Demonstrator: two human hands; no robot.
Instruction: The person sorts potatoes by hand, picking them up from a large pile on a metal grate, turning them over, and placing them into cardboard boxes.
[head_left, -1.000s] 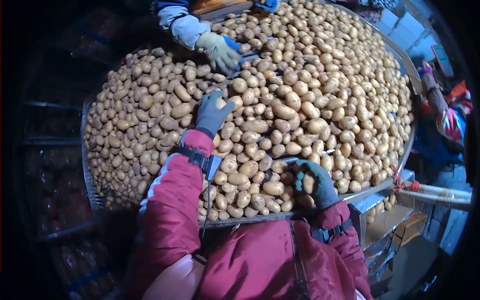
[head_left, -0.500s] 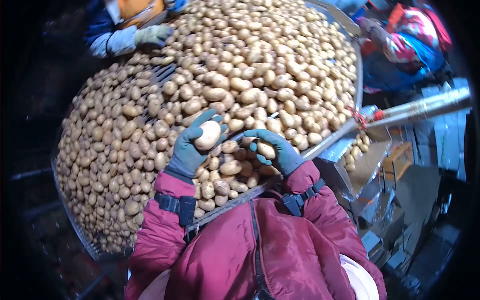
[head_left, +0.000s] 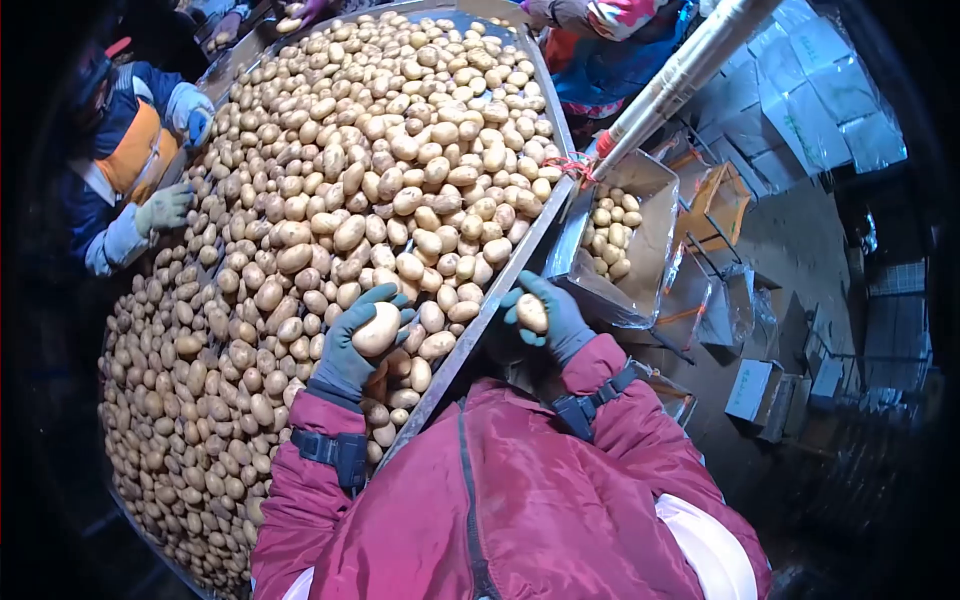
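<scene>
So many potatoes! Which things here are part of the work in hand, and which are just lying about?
In hand:
left hand gripping a potato
right hand holding a smaller potato
sorting table heaped with potatoes
bin of potatoes beside it

Lying about:
cardboard boxes on the floor
white sacks

Two pale, smooth potatoes — larger potato [head_left: 377, 329] cupped lengthwise inside curled left fingers [head_left: 365, 301]; smaller potato [head_left: 532, 313] pinched upright between right fingers [head_left: 548, 293] — both lifted clear.
</scene>
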